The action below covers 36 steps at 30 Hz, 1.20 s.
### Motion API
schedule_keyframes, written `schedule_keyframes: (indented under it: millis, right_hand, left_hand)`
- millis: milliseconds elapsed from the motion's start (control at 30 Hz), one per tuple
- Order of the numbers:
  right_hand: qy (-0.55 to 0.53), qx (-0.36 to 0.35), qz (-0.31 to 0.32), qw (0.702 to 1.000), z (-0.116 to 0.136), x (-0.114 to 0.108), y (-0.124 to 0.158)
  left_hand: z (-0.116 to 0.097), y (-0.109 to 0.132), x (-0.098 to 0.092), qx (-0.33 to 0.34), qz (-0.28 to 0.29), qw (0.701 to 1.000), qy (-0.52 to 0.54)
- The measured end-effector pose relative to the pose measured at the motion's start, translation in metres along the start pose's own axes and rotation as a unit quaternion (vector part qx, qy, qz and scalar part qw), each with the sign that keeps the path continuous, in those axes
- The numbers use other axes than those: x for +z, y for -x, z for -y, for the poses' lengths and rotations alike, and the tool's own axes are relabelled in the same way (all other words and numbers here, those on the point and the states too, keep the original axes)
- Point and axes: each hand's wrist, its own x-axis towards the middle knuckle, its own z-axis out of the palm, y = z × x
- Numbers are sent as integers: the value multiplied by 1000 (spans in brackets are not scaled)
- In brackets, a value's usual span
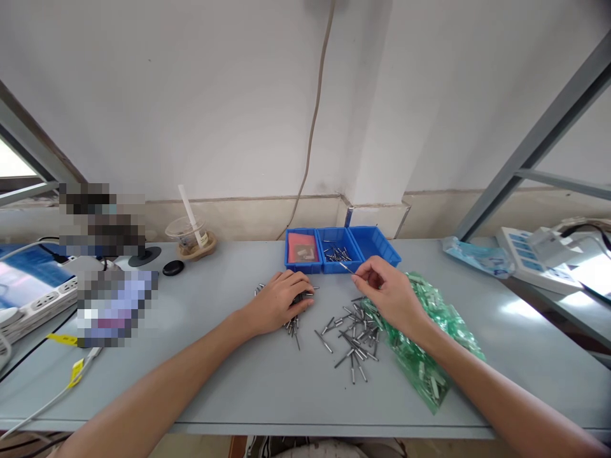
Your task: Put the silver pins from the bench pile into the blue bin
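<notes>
**One pin pinched, loose pins everywhere**

My right hand (pixel 386 289) pinches a pin (pixel 347 268) at its fingertips, just short of the bins (pixel 377 248). My left hand (pixel 285 304) curls over a heap (pixel 293 327); I cannot tell if it grips. A weak pinch could drop the pin, and my right wrist could scatter the pins (pixel 353 337) beneath it.

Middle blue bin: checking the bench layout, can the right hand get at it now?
Probably yes: the right hand, pinching a pin, sits right by the open middle blue bin, nothing between.

Bare surface (pixel 229 375) lies open at lower centre. Scattered pins (pixel 351 334) and a green bag (pixel 424 343) crowd right of centre; blue trays (pixel 341 249) block the back; power strips (pixel 35 299) fill the left.
</notes>
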Motion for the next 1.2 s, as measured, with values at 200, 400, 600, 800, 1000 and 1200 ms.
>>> schedule_keyframes:
  millis: [200, 400, 600, 800, 1000, 1200]
  right_hand:
    - [-99, 69, 26, 992, -1, -1, -3]
    - [-298, 181, 41, 936, -7, -4, -9]
    - [-333, 213, 24, 918, -11, -5, -11]
    - [-343, 223, 27, 912, -7, -5, -12]
    - [-372, 235, 33, 897, -5, -4, -12]
    - [-376, 224, 35, 899, -5, -2, -12]
  left_hand:
    - [1, 0, 1, 3, -4, 1000, 2]
    - [1, 1, 1, 2, 0, 1000, 1]
    - [0, 0, 0, -6, 13, 1000, 0]
    - [1, 0, 2, -5, 11, 1000, -3]
    - [1, 0, 1, -7, 14, 1000, -1]
    - [-2, -1, -2, -15, 26, 1000, -1]
